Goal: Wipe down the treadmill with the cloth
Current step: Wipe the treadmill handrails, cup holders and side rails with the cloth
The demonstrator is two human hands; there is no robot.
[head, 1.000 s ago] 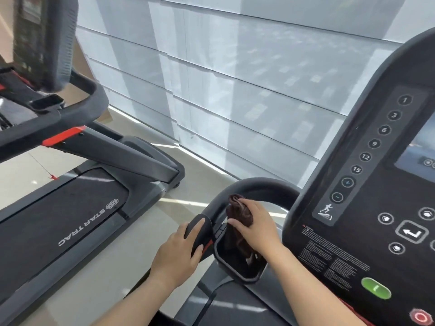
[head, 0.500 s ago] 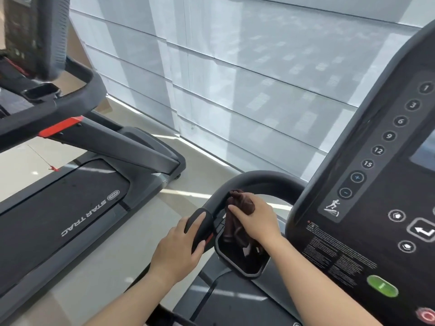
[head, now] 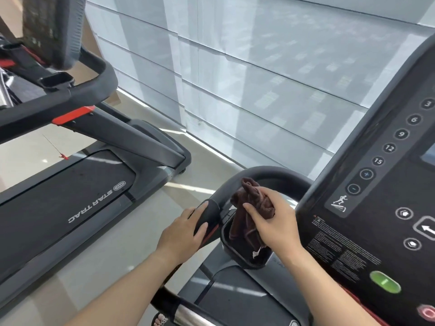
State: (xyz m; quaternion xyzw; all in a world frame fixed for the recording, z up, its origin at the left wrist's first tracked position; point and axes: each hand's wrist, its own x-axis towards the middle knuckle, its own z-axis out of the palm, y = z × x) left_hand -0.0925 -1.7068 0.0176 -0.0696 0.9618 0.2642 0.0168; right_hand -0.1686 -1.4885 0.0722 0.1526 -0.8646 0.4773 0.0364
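Pale blinds (head: 270, 74) fill the window ahead, with a second treadmill (head: 77, 198) parked off to the left. Down at the near treadmill (head: 367, 222), the left hand (head: 182, 234) wraps its fingers (head: 200, 208) around the black handlebar (head: 211, 211), clenched firm. The right hand (head: 276, 222) bunches the brown cloth (head: 247, 208), fingers clamped on it, pressing it down into the cup holder (head: 237, 255) beside the console's left edge. One cloth end pokes up against the curved bar.
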